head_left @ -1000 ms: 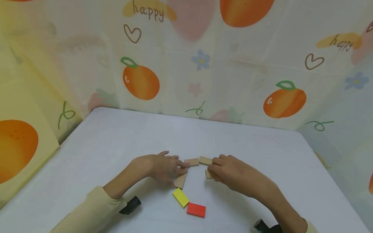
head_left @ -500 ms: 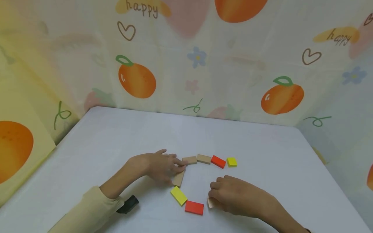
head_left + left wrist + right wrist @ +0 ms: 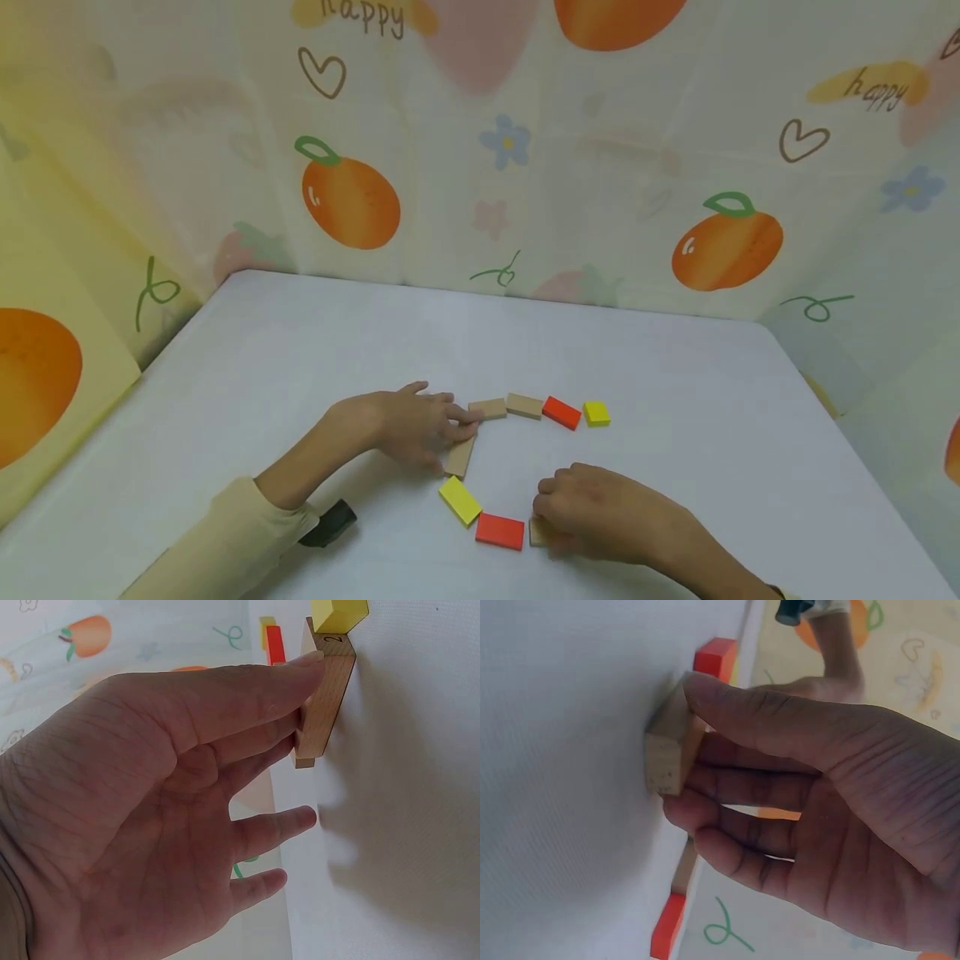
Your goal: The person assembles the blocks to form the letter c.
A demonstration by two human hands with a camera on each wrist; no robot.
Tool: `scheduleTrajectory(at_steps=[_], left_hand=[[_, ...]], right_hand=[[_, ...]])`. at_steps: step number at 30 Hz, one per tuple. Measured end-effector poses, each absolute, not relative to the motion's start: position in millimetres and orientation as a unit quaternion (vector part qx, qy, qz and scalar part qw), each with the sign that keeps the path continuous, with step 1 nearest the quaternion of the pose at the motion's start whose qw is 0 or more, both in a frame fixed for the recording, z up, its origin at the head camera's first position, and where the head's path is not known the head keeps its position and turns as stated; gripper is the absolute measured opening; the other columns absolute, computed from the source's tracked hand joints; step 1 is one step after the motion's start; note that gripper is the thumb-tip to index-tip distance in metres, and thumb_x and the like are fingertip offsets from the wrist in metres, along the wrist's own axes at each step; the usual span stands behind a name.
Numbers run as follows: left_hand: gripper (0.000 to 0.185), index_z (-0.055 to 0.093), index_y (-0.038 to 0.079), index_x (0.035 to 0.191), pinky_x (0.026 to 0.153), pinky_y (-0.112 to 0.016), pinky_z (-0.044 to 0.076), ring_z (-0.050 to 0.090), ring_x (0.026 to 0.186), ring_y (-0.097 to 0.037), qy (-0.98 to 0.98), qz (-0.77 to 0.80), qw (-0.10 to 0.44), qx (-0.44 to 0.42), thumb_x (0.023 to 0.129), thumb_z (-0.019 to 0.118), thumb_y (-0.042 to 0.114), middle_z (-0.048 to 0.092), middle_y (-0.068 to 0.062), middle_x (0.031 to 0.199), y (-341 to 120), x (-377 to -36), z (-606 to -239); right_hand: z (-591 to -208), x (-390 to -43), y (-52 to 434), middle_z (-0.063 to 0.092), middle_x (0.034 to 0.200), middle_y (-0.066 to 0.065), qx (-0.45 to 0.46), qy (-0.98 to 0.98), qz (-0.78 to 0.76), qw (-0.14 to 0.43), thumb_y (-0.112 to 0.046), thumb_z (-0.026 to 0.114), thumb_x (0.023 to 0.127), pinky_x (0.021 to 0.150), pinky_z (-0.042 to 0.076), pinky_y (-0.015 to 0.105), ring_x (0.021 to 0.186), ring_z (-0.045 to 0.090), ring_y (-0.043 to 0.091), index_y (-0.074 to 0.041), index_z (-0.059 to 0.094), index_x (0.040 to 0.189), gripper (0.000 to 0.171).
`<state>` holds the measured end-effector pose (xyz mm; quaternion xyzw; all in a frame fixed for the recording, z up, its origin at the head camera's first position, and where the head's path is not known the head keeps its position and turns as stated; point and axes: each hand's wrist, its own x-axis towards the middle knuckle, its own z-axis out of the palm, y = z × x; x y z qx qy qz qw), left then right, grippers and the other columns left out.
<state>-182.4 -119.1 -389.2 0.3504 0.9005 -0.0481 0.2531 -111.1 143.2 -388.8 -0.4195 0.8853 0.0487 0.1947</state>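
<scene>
Right hand (image 3: pixel 600 512) pinching plain wooden block (image 3: pixel 667 754) by long edges, thumb over one, fingers curled under other, setting it on counter (image 3: pixel 675 375) just right of red block (image 3: pixel 499 532). Left hand (image 3: pixel 408 427) lying open, straight fingers pressing on tan block (image 3: pixel 326 697) at ring's left. Am judging block light, stiff, smooth-faced; edge pinch seeming surest hold.

Left hand (image 3: pixel 420 425) lies low over the bench (image 3: pixel 300 350), fingers extended and slightly spread, forearm angled in from the lower left. Right hand (image 3: pixel 592 508) is curled, thumb opposing the fingers in a pinch; its fingertip contact appears firm, though partly hidden.
</scene>
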Motion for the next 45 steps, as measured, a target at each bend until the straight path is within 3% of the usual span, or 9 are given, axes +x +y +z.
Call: scheduleTrajectory(at_steps=[16,27,34,45], left_hand=[[0.069,0.044,0.033,0.159,0.133,-0.059,0.020,0.032,0.161,-0.025,0.899,-0.055,0.250,0.355,0.097,0.072,0.046,0.034,0.017,0.170,-118.7,-182.3,-388.4],[0.070,0.042,0.031,0.161,0.131,-0.059,0.025,0.035,0.159,-0.026,0.894,-0.071,0.243,0.369,0.099,0.070,0.045,0.033,0.018,0.171,-120.3,-180.7,-387.1],[0.070,0.041,0.031,0.161,0.132,-0.059,0.023,0.034,0.160,-0.027,0.894,-0.067,0.246,0.369,0.099,0.069,0.046,0.032,0.017,0.171,-121.1,-181.7,-386.6],[0.070,0.040,0.032,0.161,0.133,-0.058,0.019,0.031,0.161,-0.026,0.897,-0.057,0.258,0.354,0.099,0.069,0.046,0.033,0.017,0.171,-120.5,-181.3,-386.5]], right_hand=[[-393.4,-110.3,141.5,0.060,0.080,-0.014,-0.380,0.899,0.003,0.219,-0.033,0.087,0.086,0.079,0.054,0.019,0.077,0.049,0.000,-0.020,0.078,0.104,0.024],[-390.5,-112.5,144.6,0.062,0.080,-0.017,-0.446,0.880,0.026,0.164,-0.030,0.084,0.090,0.076,0.048,0.016,0.075,0.048,-0.002,-0.025,0.078,0.100,0.012],[-388.2,-113.4,145.5,0.057,0.085,-0.018,-0.460,0.872,0.015,0.164,-0.030,0.085,0.089,0.080,0.048,0.015,0.081,0.047,-0.002,-0.032,0.079,0.106,0.018],[-386.4,-113.9,146.8,0.058,0.085,-0.018,-0.466,0.871,0.025,0.156,-0.035,0.088,0.084,0.080,0.048,0.015,0.080,0.048,-0.003,-0.028,0.077,0.103,0.023]])
